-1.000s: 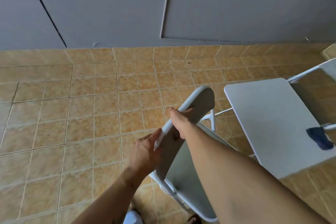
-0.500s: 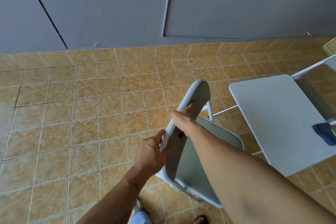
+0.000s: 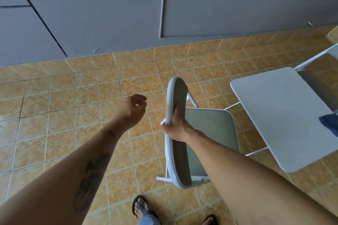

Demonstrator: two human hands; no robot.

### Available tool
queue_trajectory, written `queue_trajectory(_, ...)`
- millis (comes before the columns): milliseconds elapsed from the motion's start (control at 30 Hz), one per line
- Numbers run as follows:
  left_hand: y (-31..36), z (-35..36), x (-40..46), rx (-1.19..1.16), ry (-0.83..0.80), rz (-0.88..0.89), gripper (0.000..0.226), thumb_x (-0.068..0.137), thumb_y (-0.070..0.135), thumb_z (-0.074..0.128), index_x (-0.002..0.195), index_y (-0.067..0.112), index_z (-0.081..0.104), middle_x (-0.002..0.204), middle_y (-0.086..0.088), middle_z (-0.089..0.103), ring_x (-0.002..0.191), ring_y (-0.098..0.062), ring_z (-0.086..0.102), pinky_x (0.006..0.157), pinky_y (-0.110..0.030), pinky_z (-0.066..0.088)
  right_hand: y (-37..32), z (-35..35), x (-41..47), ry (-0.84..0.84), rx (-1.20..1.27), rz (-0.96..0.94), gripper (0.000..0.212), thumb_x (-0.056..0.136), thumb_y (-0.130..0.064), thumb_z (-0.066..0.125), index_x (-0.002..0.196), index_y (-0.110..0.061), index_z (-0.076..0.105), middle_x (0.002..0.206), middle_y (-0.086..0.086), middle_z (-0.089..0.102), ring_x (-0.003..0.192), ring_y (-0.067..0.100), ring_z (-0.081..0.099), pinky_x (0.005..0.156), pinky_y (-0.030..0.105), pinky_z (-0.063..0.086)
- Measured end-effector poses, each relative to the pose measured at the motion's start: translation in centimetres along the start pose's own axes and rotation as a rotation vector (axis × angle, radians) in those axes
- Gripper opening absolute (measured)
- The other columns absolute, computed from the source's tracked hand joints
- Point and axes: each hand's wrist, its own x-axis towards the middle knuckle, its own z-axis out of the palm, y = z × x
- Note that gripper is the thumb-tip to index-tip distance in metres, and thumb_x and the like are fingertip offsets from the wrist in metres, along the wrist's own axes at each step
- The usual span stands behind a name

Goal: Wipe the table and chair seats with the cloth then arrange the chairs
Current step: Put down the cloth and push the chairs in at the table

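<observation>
The person's right hand [image 3: 176, 129] is wrapped tight around the top of the chair [image 3: 210, 129] back, arm stretched down across the seat. The left hand [image 3: 134, 110] hangs free over the tiled floor [image 3: 54, 115], fingers loosely curled, holding nothing. The chair stands just beside the table [image 3: 279, 115]. The cloth [image 3: 330, 124] lies on the table's right edge.

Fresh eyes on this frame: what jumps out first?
The right hand gripping the backrest of the white folding chair at centre. The left hand hangs loosely curled over the tan floor tiles, holding nothing. At right, the white table carries a dark blue cloth at its edge.
</observation>
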Motion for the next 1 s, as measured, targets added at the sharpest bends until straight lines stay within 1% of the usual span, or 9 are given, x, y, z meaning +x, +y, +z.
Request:
queue_trajectory(67, 2.8, 1.1, 1.5, 0.03, -0.042, 0.007, 0.038, 0.095, 0.026, 0.052, 0.13, 0.014, 0.06, 0.125, -0.008, 0.066, 0.105, -0.024, 0.063, 0.081, -0.024, 0.041, 0.7, 0.2, -0.9, -0.018, -0.009, -0.042, 0.108, 0.069, -0.044, 0.062, 0.148, -0.041, -0.011, 0.149, 0.006, 0.035, 0.125, 0.031, 0.047, 0.1, 0.048, 0.045)
queue_trajectory(133, 5.0, 2.6, 2.5, 0.031, -0.091, 0.0, 0.047, 0.096, 0.031, 0.052, 0.138, 0.01, 0.051, 0.135, -0.011, 0.059, 0.111, -0.027, 0.059, 0.082, -0.024, 0.04, 1.8, 0.8, -1.9, -0.051, -0.044, -0.013, 0.118, 0.062, -0.046, 0.067, 0.146, -0.045, -0.015, 0.15, 0.006, 0.033, 0.125, 0.032, 0.048, 0.098, 0.045, 0.046)
queue_trajectory(233, 6.8, 5.3, 3.1, 0.156, -0.161, 0.007, 0.05, 0.096, 0.03, 0.052, 0.138, 0.004, 0.044, 0.137, -0.017, 0.054, 0.115, -0.034, 0.056, 0.079, -0.031, 0.042, 3.6, 2.1, -3.1, -0.115, -0.091, 0.086, 0.129, 0.064, -0.046, 0.068, 0.146, -0.032, -0.03, 0.156, 0.008, 0.027, 0.131, 0.034, 0.043, 0.104, 0.045, 0.042)
queue_trajectory(333, 7.0, 7.5, 3.0, 0.293, -0.181, -0.019, 0.064, 0.09, 0.016, 0.058, 0.148, 0.006, 0.031, 0.151, -0.016, 0.035, 0.134, -0.034, 0.04, 0.1, -0.034, 0.04, 4.3, 2.4, -3.3, -0.121, -0.08, 0.091, 0.127, 0.065, -0.047, 0.065, 0.146, -0.03, -0.031, 0.155, 0.009, 0.03, 0.13, 0.035, 0.045, 0.102, 0.045, 0.043)
queue_trajectory(400, 7.0, 8.4, 3.0, 0.389, -0.17, -0.023, 0.078, 0.086, 0.017, 0.063, 0.152, 0.009, 0.022, 0.154, -0.014, 0.031, 0.139, -0.034, 0.034, 0.107, -0.035, 0.036, 4.8, 2.1, -3.2, -0.092, -0.072, 0.068, 0.127, 0.064, -0.047, 0.065, 0.146, -0.029, -0.03, 0.155, 0.008, 0.031, 0.13, 0.034, 0.046, 0.101, 0.043, 0.044)
queue_trajectory(533, 7.3, 9.1, 3.5, 0.486, -0.125, -0.044, 0.077, 0.087, 0.024, 0.064, 0.151, 0.007, 0.024, 0.15, -0.015, 0.039, 0.136, -0.036, 0.037, 0.106, -0.04, 0.038, 5.7, 1.1, -3.4, -0.063, -0.118, 0.0, 0.122, 0.064, -0.047, 0.063, 0.149, -0.029, -0.022, 0.152, 0.01, 0.037, 0.128, 0.036, 0.047, 0.099, 0.042, 0.044)
queue_trajectory(667, 9.1, 11.6, 3.3, 0.455, -0.049, -0.075, 0.068, 0.089, 0.023, 0.061, 0.147, 0.006, 0.03, 0.145, -0.019, 0.045, 0.132, -0.039, 0.043, 0.1, -0.042, 0.042, 9.0, -2.8, -3.4, -0.01, -0.143, -0.075, 0.113, 0.066, -0.044, 0.068, 0.152, -0.034, -0.005, 0.144, 0.01, 0.046, 0.12, 0.037, 0.052, 0.086, 0.039, 0.044)
queue_trajectory(867, 10.2, 15.4, 3.2, 0.398, 0.022, -0.094, 0.064, 0.084, 0.021, 0.065, 0.14, 0.008, 0.037, 0.126, -0.024, 0.055, 0.112, -0.044, 0.054, 0.082, -0.044, 0.049, 13.8, -6.5, -4.1, -0.02, -0.218, -0.127, 0.106, 0.07, -0.044, 0.064, 0.151, -0.041, -0.005, 0.14, 0.013, 0.048, 0.116, 0.04, 0.054, 0.091, 0.046, 0.047)
queue_trajectory(1000, 11.0, 17.3, 2.8, 0.355, 0.017, -0.093, 0.053, 0.081, 0.019, 0.066, 0.127, 0.006, 0.042, 0.111, -0.026, 0.058, 0.1, -0.045, 0.056, 0.079, -0.049, 0.053, 16.0, -7.2, -5.1, 0.018, -0.245, -0.103, 0.098, 0.07, -0.044, 0.061, 0.148, -0.046, 0.001, 0.138, 0.012, 0.049, 0.113, 0.04, 0.056, 0.09, 0.047, 0.048)
